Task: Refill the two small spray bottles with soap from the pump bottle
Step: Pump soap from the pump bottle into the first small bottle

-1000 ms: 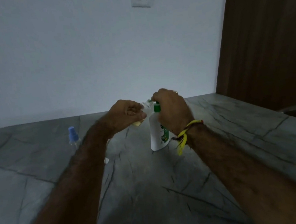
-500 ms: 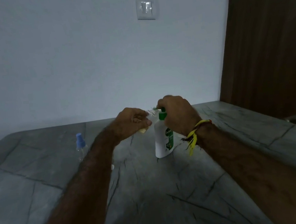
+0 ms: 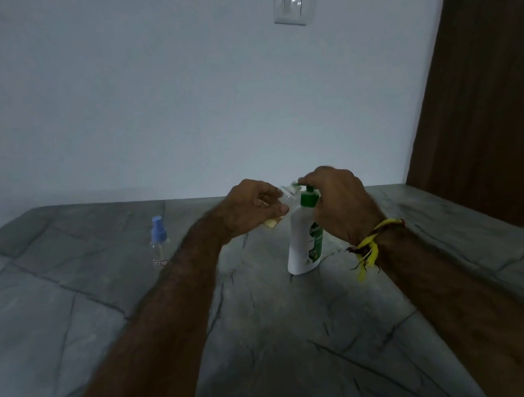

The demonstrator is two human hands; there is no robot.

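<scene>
- Here the left hand (image 3: 252, 207) curls round a small clear spray bottle (image 3: 282, 202), tilted, its neck at the pump spout.
- The right hand (image 3: 335, 200) presses the green pump (image 3: 309, 197) of the white soap bottle (image 3: 304, 242), standing mid-table (image 3: 269, 343).
- A blue-capped spray bottle (image 3: 159, 241) stands upright, well left.

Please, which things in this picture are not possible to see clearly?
- Head view: the small bottle in the left hand is mostly hidden by the fingers; its fill level cannot be told.
- The pump head lies under the right hand.
- The label on the blue-capped spray bottle is too small to read.
- The pump bottle print is dim.
</scene>
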